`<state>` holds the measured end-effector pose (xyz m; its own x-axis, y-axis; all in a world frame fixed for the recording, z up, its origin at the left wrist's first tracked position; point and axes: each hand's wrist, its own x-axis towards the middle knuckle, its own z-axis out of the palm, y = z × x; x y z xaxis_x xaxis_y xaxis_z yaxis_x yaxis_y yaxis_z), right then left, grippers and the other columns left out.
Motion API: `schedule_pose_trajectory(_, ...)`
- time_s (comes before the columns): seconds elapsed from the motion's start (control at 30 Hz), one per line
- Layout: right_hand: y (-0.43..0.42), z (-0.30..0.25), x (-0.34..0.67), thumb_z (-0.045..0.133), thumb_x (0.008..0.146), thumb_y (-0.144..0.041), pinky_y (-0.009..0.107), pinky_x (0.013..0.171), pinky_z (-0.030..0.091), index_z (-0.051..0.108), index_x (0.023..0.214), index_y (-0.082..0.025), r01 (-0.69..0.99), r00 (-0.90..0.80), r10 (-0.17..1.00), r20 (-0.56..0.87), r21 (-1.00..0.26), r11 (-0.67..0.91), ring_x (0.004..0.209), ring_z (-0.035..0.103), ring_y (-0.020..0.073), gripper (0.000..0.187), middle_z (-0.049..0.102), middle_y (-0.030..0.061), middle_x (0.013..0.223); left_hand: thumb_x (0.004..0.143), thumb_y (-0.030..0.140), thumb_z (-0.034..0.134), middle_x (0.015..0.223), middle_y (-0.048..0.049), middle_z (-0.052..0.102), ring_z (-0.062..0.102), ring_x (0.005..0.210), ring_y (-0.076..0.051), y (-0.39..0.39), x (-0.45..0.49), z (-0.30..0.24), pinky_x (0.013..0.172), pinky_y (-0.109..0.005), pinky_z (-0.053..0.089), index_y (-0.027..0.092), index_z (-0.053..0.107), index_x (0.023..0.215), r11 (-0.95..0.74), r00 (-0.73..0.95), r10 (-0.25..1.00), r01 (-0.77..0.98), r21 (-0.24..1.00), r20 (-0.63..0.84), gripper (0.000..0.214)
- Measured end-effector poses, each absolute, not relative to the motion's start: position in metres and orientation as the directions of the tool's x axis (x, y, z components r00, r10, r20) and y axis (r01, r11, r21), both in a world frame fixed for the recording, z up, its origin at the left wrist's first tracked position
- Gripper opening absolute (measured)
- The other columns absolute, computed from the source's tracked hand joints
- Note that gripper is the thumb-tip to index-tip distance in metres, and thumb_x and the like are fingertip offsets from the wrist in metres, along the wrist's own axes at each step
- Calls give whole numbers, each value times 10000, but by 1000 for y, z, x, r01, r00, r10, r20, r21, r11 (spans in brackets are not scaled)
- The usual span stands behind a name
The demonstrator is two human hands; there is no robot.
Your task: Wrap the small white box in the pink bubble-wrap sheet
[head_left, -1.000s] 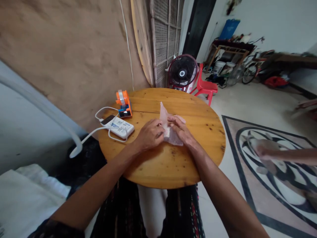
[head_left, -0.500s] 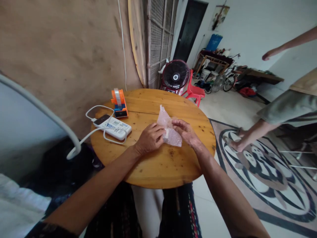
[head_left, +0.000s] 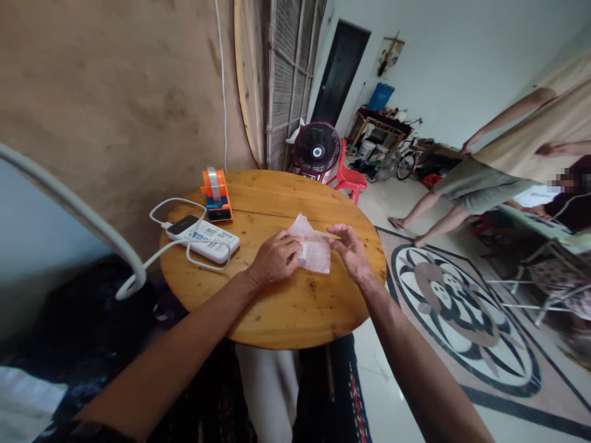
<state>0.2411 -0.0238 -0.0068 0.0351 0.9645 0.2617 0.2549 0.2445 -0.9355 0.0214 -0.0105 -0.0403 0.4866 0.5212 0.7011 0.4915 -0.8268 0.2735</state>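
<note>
A piece of pinkish, see-through bubble wrap (head_left: 316, 257) lies folded near the middle of the round wooden table (head_left: 277, 317). On its left side, my left hand (head_left: 276, 258) presses and grips the wrap with bent fingers. Something small and pale shows through the wrap beside those fingertips; its kind cannot be made out. My right hand (head_left: 351, 251) is at the wrap's upper right, thumb and forefinger pinching the end of a thin, see-through flap stretched toward it. An orange and blue tape dispenser (head_left: 218, 195) stands farther back, left of my hands.
A white power bank (head_left: 207, 241) with a looped white cable lies on the table's left. Beyond the table stand a fan (head_left: 316, 151) and a red plastic chair (head_left: 347, 178). To the right, a person in shorts (head_left: 480, 184) stands on patterned floor tiles.
The bubble wrap's top has folded lower and its right part lies squarer. My right hand stays at its upper right. The view has turned rightward, showing more of the other person.
</note>
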Motion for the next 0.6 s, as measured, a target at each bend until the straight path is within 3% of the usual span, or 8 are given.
schedule_pose_trajectory(0.13, -29, 17, 247, 673, 741, -394, 404, 889, 505, 516, 1060, -267, 202, 16, 965, 263, -946, 254, 1014, 652, 224, 377, 623, 70, 1210, 805, 127, 513, 1128, -57, 687, 551, 999, -232, -12, 21, -40, 880, -372, 466, 176, 681, 885, -816, 474, 531, 508, 275, 702, 192)
schedule_pose_trajectory(0.23, -33, 21, 258, 653, 765, -369, 401, 892, 489, 585, 999, -244, 394, 26, 961, 274, -887, 243, 967, 648, 214, 274, 660, 64, 1086, 796, 118, 519, 1119, -53, 689, 544, 981, -230, -13, 21, -39, 871, -363, 470, 179, 676, 869, -810, 468, 538, 518, 276, 701, 184)
schedule_pose_trajectory(0.33, -29, 13, 268, 617, 781, -327, 422, 882, 480, 620, 991, -238, 635, 11, 952, 305, -738, 229, 924, 631, 215, 228, 665, 70, 1050, 780, 104, 527, 1106, -54, 692, 541, 988, -233, -14, 21, -38, 877, -360, 474, 177, 672, 861, -809, 474, 541, 519, 276, 695, 181)
schedule_pose_trajectory(0.43, -18, 2, 272, 608, 768, -297, 462, 939, 450, 612, 1069, -251, 744, -3, 945, 326, -631, 221, 1018, 603, 235, 304, 639, 76, 1150, 777, 92, 526, 1087, -60, 695, 544, 1008, -235, -15, 21, -36, 887, -361, 477, 178, 668, 854, -812, 471, 539, 510, 283, 698, 183)
schedule_pose_trajectory(0.6, -7, 2, 268, 656, 738, -337, 430, 963, 461, 548, 1208, -238, 718, -42, 963, 268, -662, 215, 1117, 586, 235, 492, 596, 89, 1250, 776, 80, 520, 1090, -73, 697, 563, 1001, -243, -15, 21, -34, 878, -386, 492, 185, 664, 866, -819, 468, 530, 498, 285, 707, 200)
